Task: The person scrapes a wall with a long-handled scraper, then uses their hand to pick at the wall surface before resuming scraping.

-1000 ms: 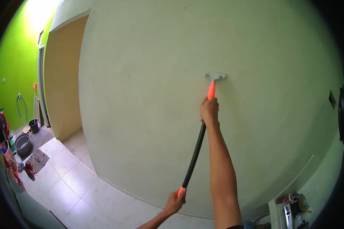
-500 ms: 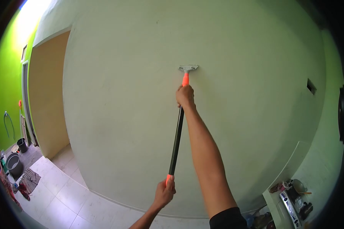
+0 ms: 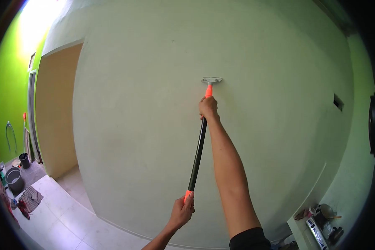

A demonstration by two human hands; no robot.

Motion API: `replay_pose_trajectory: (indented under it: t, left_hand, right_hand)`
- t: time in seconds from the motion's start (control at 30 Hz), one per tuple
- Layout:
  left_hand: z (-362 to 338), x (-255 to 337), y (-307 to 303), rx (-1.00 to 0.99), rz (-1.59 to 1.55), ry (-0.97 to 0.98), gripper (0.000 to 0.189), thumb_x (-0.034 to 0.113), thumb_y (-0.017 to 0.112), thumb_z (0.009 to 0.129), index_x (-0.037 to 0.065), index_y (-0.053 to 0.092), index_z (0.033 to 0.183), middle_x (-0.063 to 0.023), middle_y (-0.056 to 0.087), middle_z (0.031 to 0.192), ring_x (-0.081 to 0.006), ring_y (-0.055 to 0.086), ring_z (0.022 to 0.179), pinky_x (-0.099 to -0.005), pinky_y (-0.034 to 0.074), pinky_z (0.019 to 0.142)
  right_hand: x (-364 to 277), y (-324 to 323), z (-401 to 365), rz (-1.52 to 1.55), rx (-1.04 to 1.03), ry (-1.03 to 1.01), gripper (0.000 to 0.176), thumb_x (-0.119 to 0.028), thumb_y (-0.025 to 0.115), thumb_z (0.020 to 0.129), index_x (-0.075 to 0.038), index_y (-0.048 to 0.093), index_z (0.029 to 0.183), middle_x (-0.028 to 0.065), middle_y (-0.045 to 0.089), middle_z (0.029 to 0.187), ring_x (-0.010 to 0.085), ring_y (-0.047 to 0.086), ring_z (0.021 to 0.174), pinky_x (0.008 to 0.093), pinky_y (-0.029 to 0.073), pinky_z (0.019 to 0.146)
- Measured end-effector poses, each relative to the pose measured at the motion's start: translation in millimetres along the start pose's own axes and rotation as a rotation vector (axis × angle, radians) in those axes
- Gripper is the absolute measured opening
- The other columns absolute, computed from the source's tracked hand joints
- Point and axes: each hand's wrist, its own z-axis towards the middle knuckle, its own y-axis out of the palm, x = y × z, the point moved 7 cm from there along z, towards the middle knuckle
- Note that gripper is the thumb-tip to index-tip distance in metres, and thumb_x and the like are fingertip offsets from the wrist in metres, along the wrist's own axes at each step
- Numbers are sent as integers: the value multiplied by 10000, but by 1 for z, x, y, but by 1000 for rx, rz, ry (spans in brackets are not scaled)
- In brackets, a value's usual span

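A long-handled scraper (image 3: 199,146) with a black pole, orange grips and a flat grey head (image 3: 212,80) is held up at a pale green wall (image 3: 129,137). My right hand (image 3: 208,107) wraps round the pole just below the head, at the upper orange part. Lower down, my left hand (image 3: 182,211) is closed on the orange end grip. The head appears to lie against the wall, though exact contact is hard to tell.
A doorway (image 3: 58,108) opens at the left, near a grey bucket (image 3: 14,179) and a striped mat (image 3: 31,198). Lower right, a counter (image 3: 300,229) bears a stove (image 3: 316,234) and a pan (image 3: 327,211). The wall has a small opening (image 3: 338,102).
The scraper and both hands appear slightly farther right, with the head and upper hand a little lower in view. The camera view has also shifted slightly. Both hands keep their hold.
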Motion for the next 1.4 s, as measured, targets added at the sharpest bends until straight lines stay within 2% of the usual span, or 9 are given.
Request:
replay_pose_trajectory:
  t: [0.23,0.43,0.5,0.73,0.87,1.0,1.23,1.3,1.4]
  left_hand:
    - [-30,-49,4,43,-2,-22,531,476,469,1108,80,459,754,27,439,621,-69,439,544,-275,365,494]
    - [9,-4,13,5,15,79,537,497,475,1102,80,448,764,35,411,633,-69,409,548,-274,350,494]
    - [-5,-3,11,8,-18,8,536,495,471,1104,77,446,769,33,407,642,-71,402,554,-272,348,497]
    - [-49,-73,2,22,-79,-75,529,487,475,1104,79,450,768,29,408,647,-73,419,560,-279,365,505]
    - [-15,-11,7,39,69,51,534,497,480,1100,76,446,772,28,416,630,-68,416,557,-267,351,495]
    - [2,20,-7,1,33,40,532,493,483,1100,80,445,767,31,399,637,-57,398,542,-257,317,472]
    - [-15,-37,-8,38,46,-3,523,471,464,1108,80,463,762,27,451,605,-68,444,529,-258,358,478]
    - [10,-28,-8,54,188,79,568,544,454,1090,83,477,758,3,496,580,-79,477,503,-256,387,463]
    - [28,23,-4,59,115,11,565,584,450,1078,104,466,780,19,452,571,-59,393,433,-253,314,380]
  right_hand:
    - [35,13,-40,-14,-32,-31,353,-245,513,1051,86,602,967,179,672,660,298,683,484,406,586,422]
    - [-5,-3,5,-3,-28,-54,359,-252,515,1051,85,605,966,178,676,664,294,686,489,404,592,434]
    - [3,1,3,4,-28,-37,364,-255,515,1052,86,607,962,171,675,655,295,685,484,402,591,433]
    - [53,25,-59,-42,-61,10,371,-241,516,1048,107,627,987,200,695,712,324,705,530,410,597,446]
    - [8,4,-8,-23,-52,-54,385,-259,514,1053,99,614,950,184,676,663,295,690,494,400,583,404]
    - [-18,-2,6,76,15,-48,381,-255,515,1048,90,626,932,197,683,669,296,694,496,393,592,425]
    - [24,20,-31,54,-12,11,353,-234,508,1034,101,615,1000,239,707,762,334,714,551,414,595,463]
    - [5,11,-13,83,15,-73,314,-169,540,997,126,631,1057,242,728,817,349,741,620,439,620,538]
    - [-32,-1,26,167,35,-39,274,-151,544,978,99,635,1044,223,723,801,340,733,610,434,613,534]
